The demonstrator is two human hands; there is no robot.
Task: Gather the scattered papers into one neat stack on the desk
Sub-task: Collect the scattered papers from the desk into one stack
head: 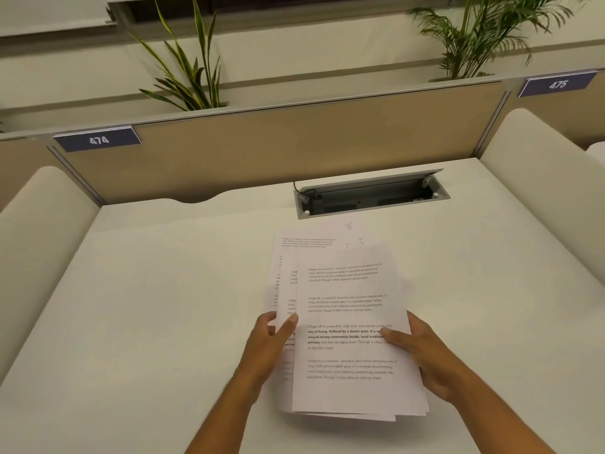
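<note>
2 hands [347, 352] grip the papers [347, 290], long axis pointing away, unevenly fanned.

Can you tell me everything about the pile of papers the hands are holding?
The pile of white printed paper sheets sits on the white desk, below the open grey cable box. Short blocks of black text cover the top sheet, one partly bold. The sheets are fanned out unevenly, edges not lined up. The left hand grips the left edge, and the right hand holds the right edge, thumb on top.

Soft, even, warm indoor light; faint shadows under the papers [347, 322]; mild motion blur throughout; wide-angle bending of the divider [294, 142].
</note>
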